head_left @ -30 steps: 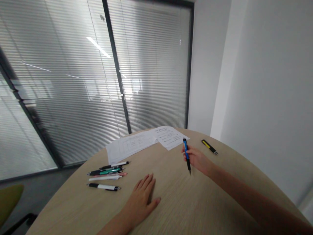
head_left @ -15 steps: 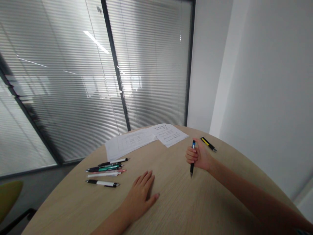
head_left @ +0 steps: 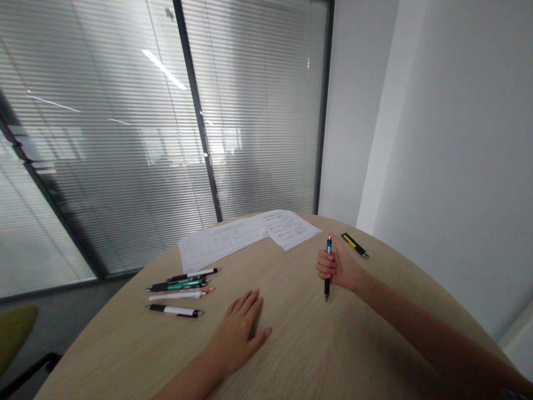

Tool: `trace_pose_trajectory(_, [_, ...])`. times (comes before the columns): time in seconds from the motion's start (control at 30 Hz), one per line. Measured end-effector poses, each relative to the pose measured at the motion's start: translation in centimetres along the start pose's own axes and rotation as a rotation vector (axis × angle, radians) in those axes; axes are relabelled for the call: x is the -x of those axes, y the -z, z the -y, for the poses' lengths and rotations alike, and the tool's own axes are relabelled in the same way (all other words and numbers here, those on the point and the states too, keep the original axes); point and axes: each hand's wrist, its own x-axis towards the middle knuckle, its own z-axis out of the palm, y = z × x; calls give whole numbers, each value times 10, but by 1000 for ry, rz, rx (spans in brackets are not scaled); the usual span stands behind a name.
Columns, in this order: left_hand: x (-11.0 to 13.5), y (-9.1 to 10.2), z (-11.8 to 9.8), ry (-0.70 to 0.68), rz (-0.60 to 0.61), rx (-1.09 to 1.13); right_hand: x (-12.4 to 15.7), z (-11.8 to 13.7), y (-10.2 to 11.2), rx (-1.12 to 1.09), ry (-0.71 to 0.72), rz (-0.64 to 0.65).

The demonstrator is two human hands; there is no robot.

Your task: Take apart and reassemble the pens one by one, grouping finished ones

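My right hand (head_left: 336, 265) is wrapped round a blue and black ballpoint pen (head_left: 327, 286), held upright with its tip pointing down and the thumb near its top end. Whether the tip touches the table is hard to make out. Palm down on the wooden table (head_left: 291, 333), my left hand (head_left: 239, 330) lies flat with fingers spread and nothing in it. Left of that hand rests a white and black pen (head_left: 175, 311). Beyond it lies a loose bunch of several pens, among them a green one (head_left: 183, 284) and a white one (head_left: 175, 296).
Two printed paper sheets, one on the left (head_left: 220, 241) and one on the right (head_left: 291, 229), overlap near the table's far edge. A black and yellow item (head_left: 355, 245) lies right of my right hand. Glass panels with blinds (head_left: 258, 111) and a white wall (head_left: 453, 139) stand behind. A greenish chair (head_left: 16, 333) is at left.
My right thumb has shifted slightly at the pen's top, and more of that end shows now. My left hand and the other pens stay in place.
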Motion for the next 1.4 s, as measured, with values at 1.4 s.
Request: trace_pose_trajectory(1.4, [1, -2, 2, -1, 23, -12, 0, 5, 12, -38, 14, 74])
